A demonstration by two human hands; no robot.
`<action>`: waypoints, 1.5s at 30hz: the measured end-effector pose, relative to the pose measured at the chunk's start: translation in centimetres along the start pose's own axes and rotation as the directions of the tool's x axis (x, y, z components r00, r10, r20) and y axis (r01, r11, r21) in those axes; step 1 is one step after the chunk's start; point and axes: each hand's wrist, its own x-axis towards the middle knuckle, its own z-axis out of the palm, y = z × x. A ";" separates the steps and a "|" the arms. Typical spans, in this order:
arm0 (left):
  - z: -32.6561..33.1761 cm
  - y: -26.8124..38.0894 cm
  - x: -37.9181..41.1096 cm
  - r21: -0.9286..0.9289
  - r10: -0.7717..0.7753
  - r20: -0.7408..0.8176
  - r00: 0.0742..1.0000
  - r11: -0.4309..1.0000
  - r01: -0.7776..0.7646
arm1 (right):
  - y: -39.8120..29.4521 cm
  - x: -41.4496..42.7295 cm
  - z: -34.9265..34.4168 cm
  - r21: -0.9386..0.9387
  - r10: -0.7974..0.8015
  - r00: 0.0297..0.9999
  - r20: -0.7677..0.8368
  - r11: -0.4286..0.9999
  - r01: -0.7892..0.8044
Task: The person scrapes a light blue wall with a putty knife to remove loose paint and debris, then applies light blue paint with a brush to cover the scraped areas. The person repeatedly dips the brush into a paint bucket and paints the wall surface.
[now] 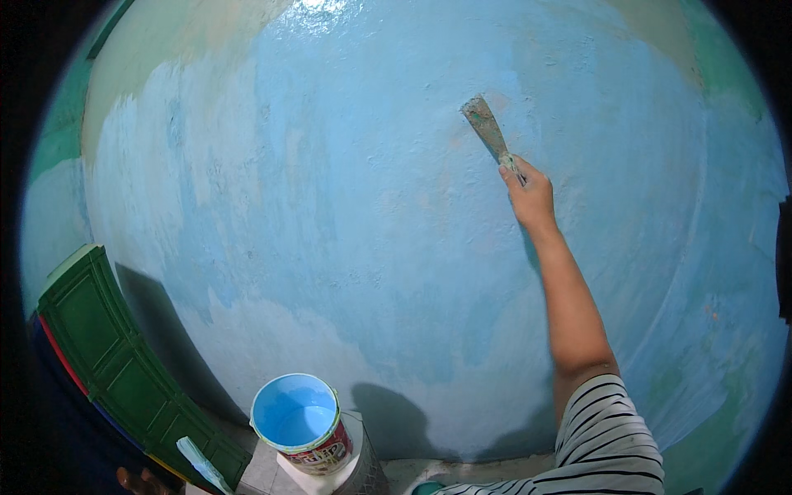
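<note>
My right hand [531, 197] grips the handle of a metal putty knife [486, 127], arm stretched up and forward. Its blade is stained and crusted, pointing up and left against a wall [346, 204] coated in uneven light-blue paint. Around the blade the wall surface looks rough and patchy. At the lower left edge, only some fingers of my left hand [145, 484] show, dim and cut off by the frame. Close to them a paint-covered, light-blue brush [203, 464] slants upward; whether those fingers hold it is hidden.
An open paint bucket [296, 377] with light-blue paint inside stands on a white stool [354, 433]. Left of it leans or stands a green panelled plastic cabinet [117, 346]. Part of a teal container [427, 488] shows at the bottom. A dark object [784, 260] sits at the right rim.
</note>
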 end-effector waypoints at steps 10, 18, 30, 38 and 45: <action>0.3 -0.9 0.6 0.004 0.001 -0.003 1.000 1.000 -0.001 | -3.8 -3.1 -0.2 -0.119 -0.379 0.873 -0.307 0.925 0.360; 0.0 -2.2 0.9 0.019 -0.005 0.003 1.000 1.000 0.005 | -1.1 -3.7 1.4 -0.236 -0.320 0.919 -0.228 0.934 0.267; -0.1 -2.2 1.1 0.028 -0.021 0.006 1.000 0.999 0.021 | -0.6 -4.5 1.3 -0.291 -0.240 0.957 -0.165 0.939 0.186; -0.2 -3.3 1.1 0.050 0.011 -0.012 1.000 0.999 -0.010 | -0.6 -4.4 1.3 -0.226 -0.103 0.983 -0.154 0.972 0.067; -0.6 -2.9 1.2 0.106 0.038 -0.006 0.999 0.994 -0.037 | -1.2 -3.2 -0.2 -0.249 -0.180 0.951 -0.250 0.962 0.116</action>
